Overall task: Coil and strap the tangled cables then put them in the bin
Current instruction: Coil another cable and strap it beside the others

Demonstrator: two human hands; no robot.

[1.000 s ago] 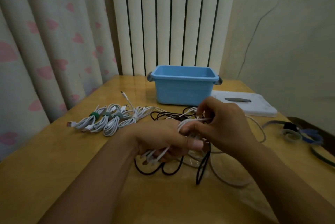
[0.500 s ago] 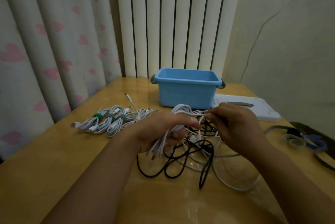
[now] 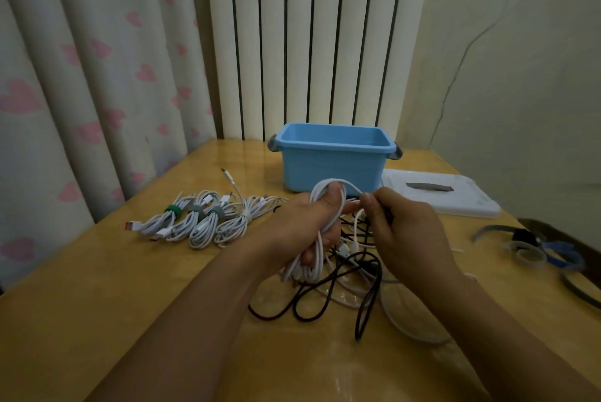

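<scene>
Bare wood lies open along the desk's [image 3: 81, 320] near edge and left side. Bin [image 3: 335, 157] stands at the far edge, its white lid [image 3: 455, 196] flat beside it toward the right edge. Left hand [image 3: 302, 222] now holds the white coil [image 3: 325, 206] higher than a second ago, grip clamped around it; right hand [image 3: 406, 232] pinches the same cable's free strand. Loose black and white cables [image 3: 357, 287] sprawl mid-desk beneath both hands. Four strapped bundles [image 3: 201, 222] rest near the left edge; spare straps [image 3: 536, 248] lie at the right edge.
</scene>
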